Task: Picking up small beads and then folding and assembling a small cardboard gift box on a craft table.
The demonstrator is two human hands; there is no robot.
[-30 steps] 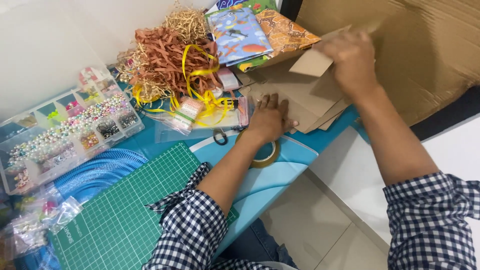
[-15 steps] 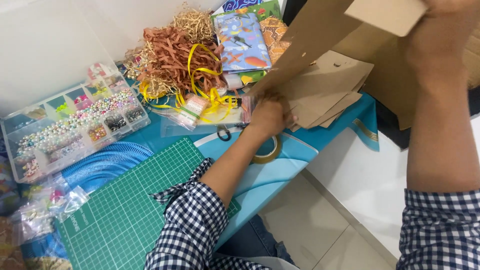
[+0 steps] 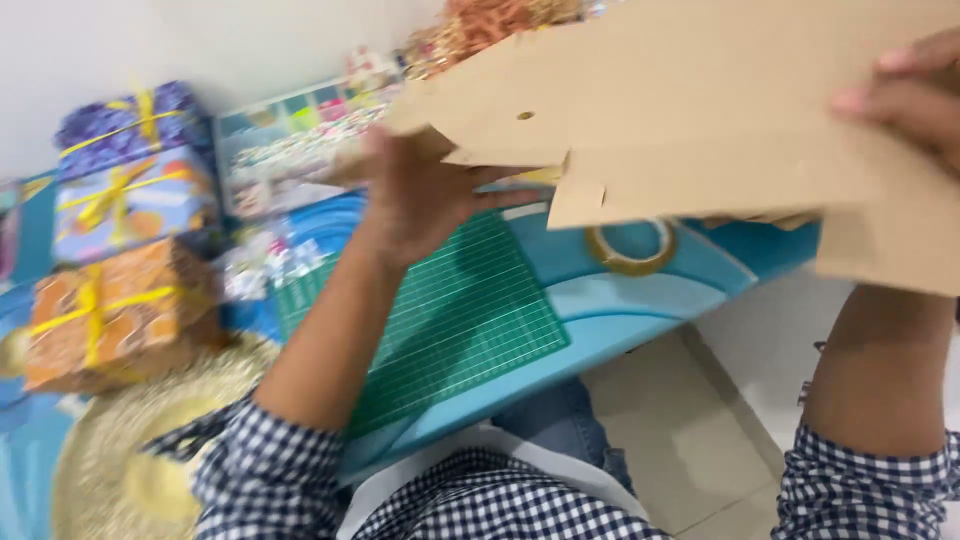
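flat brown cardboard box blank (image 3: 700, 130) held up over blue table (image 3: 640, 300) | long axis 9–3 o'clock | L hand (image 3: 425, 195) grips 9 o'clock end, fingers closed | R hand (image 3: 915, 95) pinches 3 o'clock edge | both touching.

The scene is brightly and evenly lit by soft indoor light with no clear source, so there is no hard glare, and the only real shade lies under the cardboard (image 3: 700, 130) and along the inner side of the right forearm. Motion blur smears nearly everything: the left hand (image 3: 420, 195) and the cardboard edges are soft, the boxes (image 3: 120, 250) at the left and the bead case (image 3: 290, 150) behind are streaked and out of focus. The mat (image 3: 470, 320) grid and the tape (image 3: 632, 247) read a little sharper, and the pale wall at the top is washed out.
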